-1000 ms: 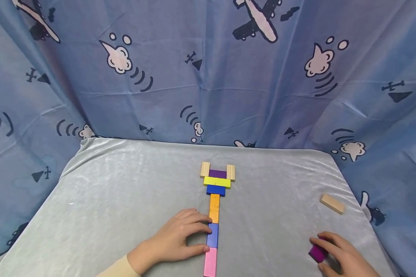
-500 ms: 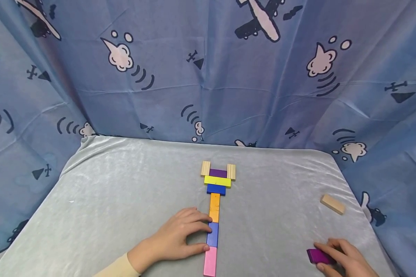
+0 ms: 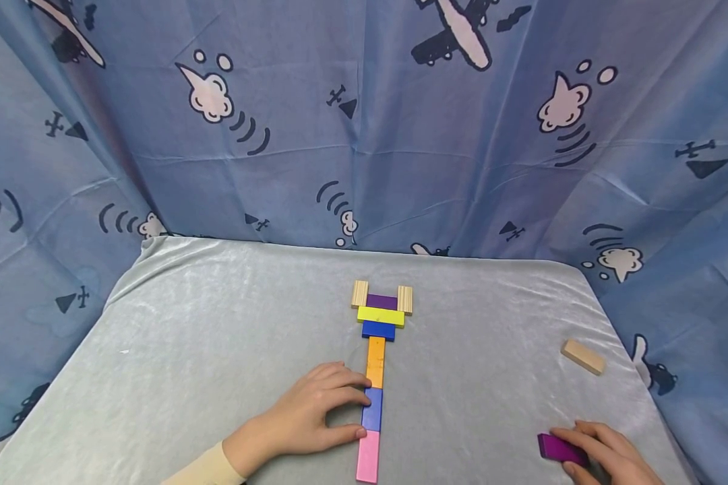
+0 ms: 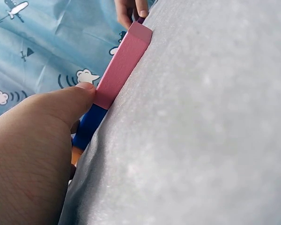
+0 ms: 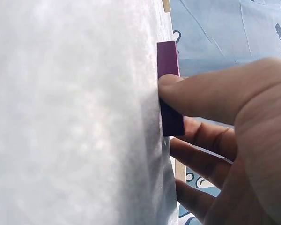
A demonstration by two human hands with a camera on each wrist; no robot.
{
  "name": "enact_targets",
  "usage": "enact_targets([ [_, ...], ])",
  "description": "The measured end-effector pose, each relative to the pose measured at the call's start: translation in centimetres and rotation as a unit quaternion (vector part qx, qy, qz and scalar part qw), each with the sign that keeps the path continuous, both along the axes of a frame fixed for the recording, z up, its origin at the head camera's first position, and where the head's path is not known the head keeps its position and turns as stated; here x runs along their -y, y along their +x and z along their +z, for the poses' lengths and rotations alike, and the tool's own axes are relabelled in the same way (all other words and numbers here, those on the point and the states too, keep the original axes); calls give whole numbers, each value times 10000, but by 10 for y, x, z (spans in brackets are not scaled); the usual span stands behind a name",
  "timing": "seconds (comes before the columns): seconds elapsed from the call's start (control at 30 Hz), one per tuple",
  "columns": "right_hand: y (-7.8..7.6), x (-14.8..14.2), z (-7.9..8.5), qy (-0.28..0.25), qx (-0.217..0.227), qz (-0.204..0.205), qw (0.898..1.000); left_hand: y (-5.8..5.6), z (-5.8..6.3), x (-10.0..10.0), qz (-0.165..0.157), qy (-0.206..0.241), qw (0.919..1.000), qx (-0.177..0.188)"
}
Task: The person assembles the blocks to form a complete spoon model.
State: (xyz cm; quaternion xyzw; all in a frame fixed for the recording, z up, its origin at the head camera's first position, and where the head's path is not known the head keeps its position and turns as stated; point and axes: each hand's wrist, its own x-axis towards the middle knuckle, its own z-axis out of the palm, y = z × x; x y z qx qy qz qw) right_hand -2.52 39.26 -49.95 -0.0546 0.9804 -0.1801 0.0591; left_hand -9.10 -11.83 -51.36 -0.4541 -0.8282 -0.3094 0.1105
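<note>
My left hand (image 3: 309, 409) rests beside a row of wooden blocks on the cloth, fingertips touching the orange block (image 3: 375, 360) and the blue block (image 3: 373, 419). Its thumb lies against the pink block (image 4: 122, 68) at the near end. Beyond the orange one lie a dark blue block (image 3: 379, 331), a yellow block (image 3: 381, 316) and a purple block (image 3: 381, 301) set crosswise, the last between two plain wood blocks (image 3: 405, 300). At the lower right my right hand (image 3: 609, 451) pinches a loose purple block (image 5: 167, 61) between thumb and fingers, right at the cloth.
A plain wooden block (image 3: 583, 357) lies alone at the right, beyond my right hand. Grey velvety cloth (image 3: 218, 316) covers the table. A blue curtain (image 3: 291, 135) printed with planes hangs along the back and both sides.
The purple block in my right hand has turned from slanted to nearly crosswise, and that hand has shifted slightly nearer and to the right. My left hand has kept its place.
</note>
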Motion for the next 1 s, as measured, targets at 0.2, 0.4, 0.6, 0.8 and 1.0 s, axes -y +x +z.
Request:
enact_targets([
  [0.2,-2,0,2,110,-55,68,9999,1,1,0,12,-10,10000,47],
  [0.4,-2,2,4,188,-521,206,9983,2,2,0,56,-11,9999,103],
  [0.6,-9,10,15,327,-295,413,9982,3,2,-1,20,3,10000,80],
  [0.8,-19,24,28,368,104,596,9975,2,3,-1,5,24,10000,72],
  [1.0,-26,44,32,-42,-815,1085,9907,2,3,-1,10,41,10000,89],
])
